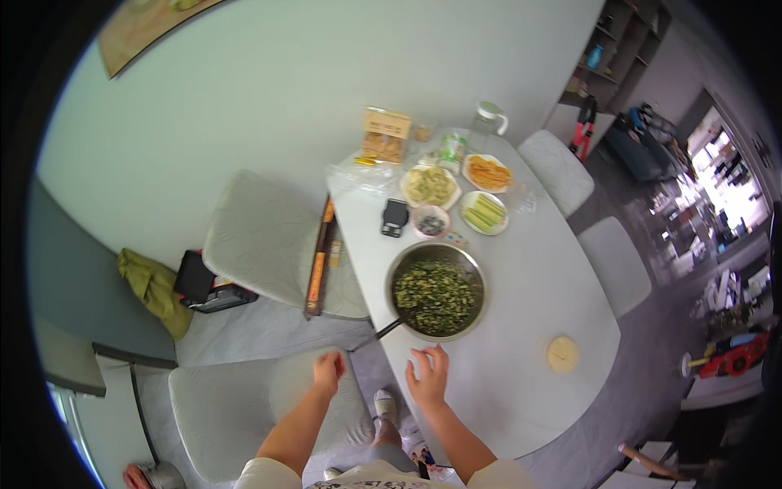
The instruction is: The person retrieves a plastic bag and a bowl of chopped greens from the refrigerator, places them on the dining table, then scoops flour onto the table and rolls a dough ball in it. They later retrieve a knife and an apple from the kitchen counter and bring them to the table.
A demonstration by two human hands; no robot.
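Note:
A large steel bowl (481, 269) on the white table holds a chopped green and pale filling (437, 293); a dark-handled utensil (390, 327) leans over its near left rim. My right hand (429, 374) hovers just below the bowl with fingers apart and nothing in it. To the left, my left hand (330, 370) is over the edge of the covered chair, its fingers curled; whether it holds anything does not show. A round, flat piece of dough (562, 354) lies on the right part of the table (519, 391).
Beyond the bowl are a small bowl (430, 221), a black device (394, 217), plates of cucumber pieces (484, 213), orange strips (489, 173) and pale food (430, 186), and a glass pitcher (484, 127). Covered chairs (263, 232) flank the table. A long narrow box (320, 263) rests on one.

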